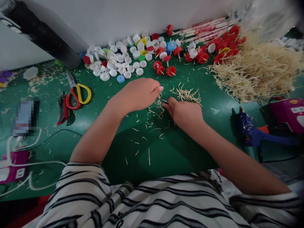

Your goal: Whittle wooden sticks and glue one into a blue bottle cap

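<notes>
My left hand (141,95) is closed in a pinch above the middle of the green table. What its fingertips hold is too small to make out, though thin pale wood shavings show just below them. From my right hand (185,114), closed with thumb and fingers together, pokes a slim metal tool (163,101). It points left toward the left fingertips, and most of it is hidden in the fist. A small pile of curled shavings (187,94) lies just beyond my right hand. Loose shavings (149,156) are scattered below both hands.
White and coloured bottle caps (120,58) spread along the back, with red caps on sticks (171,71) beside them. A big shavings heap (263,69) is at right, near a blue glue gun (254,131). Scissors (83,95), red-handled pliers (63,109) and a phone (25,117) lie left.
</notes>
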Demonstrator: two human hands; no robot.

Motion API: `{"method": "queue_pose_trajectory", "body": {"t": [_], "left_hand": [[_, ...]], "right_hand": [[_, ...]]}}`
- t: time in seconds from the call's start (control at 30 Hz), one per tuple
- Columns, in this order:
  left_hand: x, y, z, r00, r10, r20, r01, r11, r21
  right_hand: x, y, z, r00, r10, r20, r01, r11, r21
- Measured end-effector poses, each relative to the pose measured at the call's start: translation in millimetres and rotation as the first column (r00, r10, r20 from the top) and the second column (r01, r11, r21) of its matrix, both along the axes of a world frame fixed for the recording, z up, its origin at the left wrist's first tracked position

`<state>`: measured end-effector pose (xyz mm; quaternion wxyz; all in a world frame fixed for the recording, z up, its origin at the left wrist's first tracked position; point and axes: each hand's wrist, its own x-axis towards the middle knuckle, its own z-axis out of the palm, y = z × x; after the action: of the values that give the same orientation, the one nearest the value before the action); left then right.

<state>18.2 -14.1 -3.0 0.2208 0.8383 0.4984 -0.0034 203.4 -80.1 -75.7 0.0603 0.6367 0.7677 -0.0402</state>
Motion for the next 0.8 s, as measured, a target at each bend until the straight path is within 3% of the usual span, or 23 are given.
{"method": "queue_pose_trajectory", "body": {"t": [0.4,0.57,0.8], "left_hand": [[-3.4,-3.4,-9.6,0.988,0.118,0.097,-0.111,0.991,-0.078],[1.2,-7.1,-12.9,0.984,0.112,0.136,-0.104,0.993,-0.062],[6.1,-12.8,-5.1,0.993,0.067,0.102,-0.062,0.997,-0.048]], "right_hand": [[1.1,0.6,5.3,0.995,0.047,0.088,-0.035,0.991,-0.132],[4.1,-2.4,5.6,0.985,0.077,0.155,-0.054,0.988,-0.146],[4.4,-10.8,0.1,0.977,0.098,0.191,-0.076,0.990,-0.119]]}}
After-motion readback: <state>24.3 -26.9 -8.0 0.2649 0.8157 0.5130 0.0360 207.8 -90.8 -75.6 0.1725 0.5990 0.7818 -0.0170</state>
